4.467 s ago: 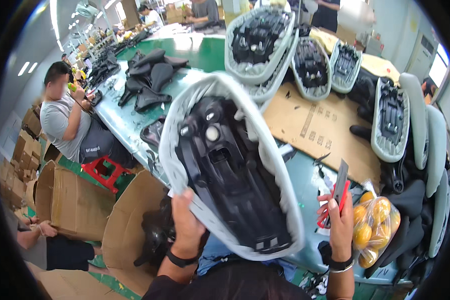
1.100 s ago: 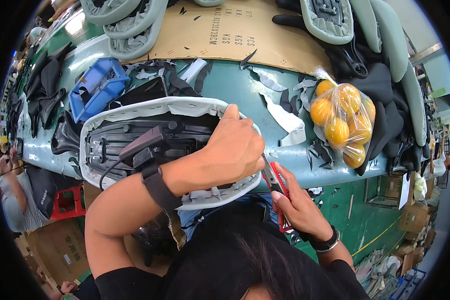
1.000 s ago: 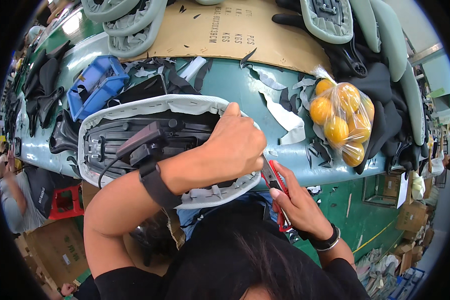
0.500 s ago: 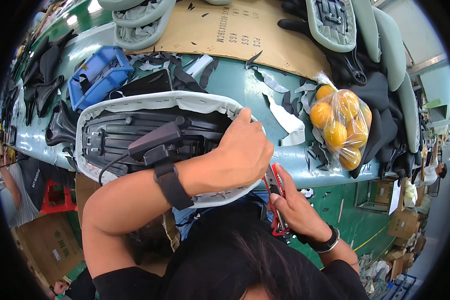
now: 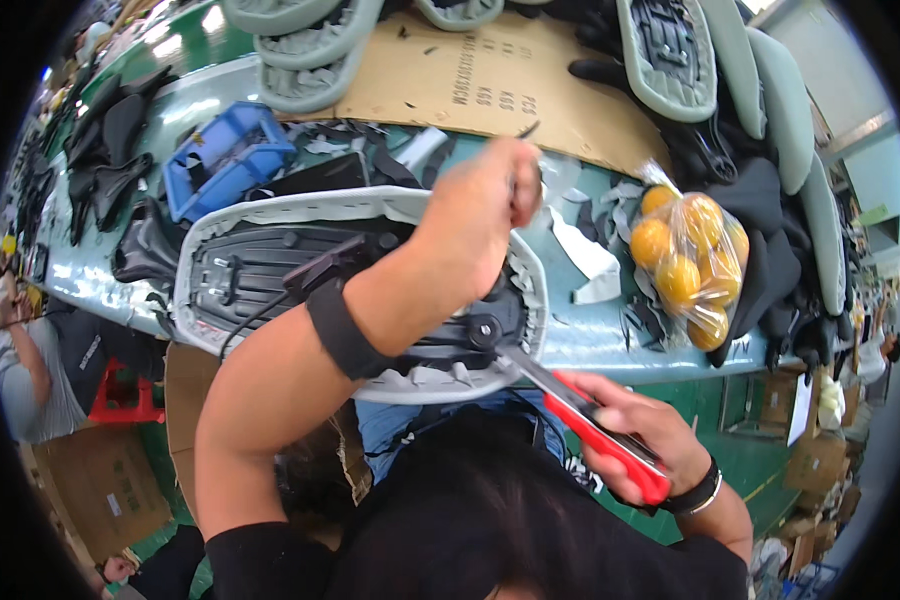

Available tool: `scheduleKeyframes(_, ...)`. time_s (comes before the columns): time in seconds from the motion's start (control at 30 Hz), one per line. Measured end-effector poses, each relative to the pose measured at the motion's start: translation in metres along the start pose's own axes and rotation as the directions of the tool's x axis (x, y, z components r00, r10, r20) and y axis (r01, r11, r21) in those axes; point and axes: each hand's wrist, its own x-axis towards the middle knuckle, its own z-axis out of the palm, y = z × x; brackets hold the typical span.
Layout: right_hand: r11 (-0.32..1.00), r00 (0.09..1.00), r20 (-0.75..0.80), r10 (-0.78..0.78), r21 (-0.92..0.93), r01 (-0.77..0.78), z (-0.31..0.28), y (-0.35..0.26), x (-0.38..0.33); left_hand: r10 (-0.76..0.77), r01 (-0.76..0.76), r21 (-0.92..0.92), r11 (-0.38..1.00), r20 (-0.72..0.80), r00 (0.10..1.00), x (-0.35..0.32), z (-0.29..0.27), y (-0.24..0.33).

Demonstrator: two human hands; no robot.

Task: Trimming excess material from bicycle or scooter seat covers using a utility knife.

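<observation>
A seat shell (image 5: 270,262), black plastic inside with a pale grey cover wrapped round its rim, lies upside down on the green bench's near edge. My left hand (image 5: 480,225) reaches across it and is closed on the far right part of the rim, where it grips the cover. My right hand (image 5: 635,440) holds red-handled scissors (image 5: 580,415) below the shell's right end. The blades point up-left at the near rim, close to a round bolt.
A clear bag of oranges (image 5: 685,270) lies right of the shell, with grey fabric scraps (image 5: 585,255) around. A blue bin (image 5: 225,160), a cardboard sheet (image 5: 510,80) and more seat shells (image 5: 670,55) are behind. A seated person (image 5: 35,370) and cartons are at the left.
The shell, earlier held upright in front of me, now lies on the bench. My left hand has slid up along its right rim, and the scissors have come in toward the near rim.
</observation>
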Motion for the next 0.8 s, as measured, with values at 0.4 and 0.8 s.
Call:
scheduleKeyframes(0.4,0.574,0.615,-0.225,-0.756,-0.678,0.459,-0.058,-0.010,0.083,0.822,-0.831,0.256,0.493,-0.451,0.348,-0.189,-0.065,0.105)
scheduleKeyframes(0.8,0.285,0.371,-0.056,-0.927,-0.748,0.600,-0.040,-0.007,0.103,0.165,-0.355,-0.165,0.920,-0.659,0.734,-0.197,-0.058,-0.021)
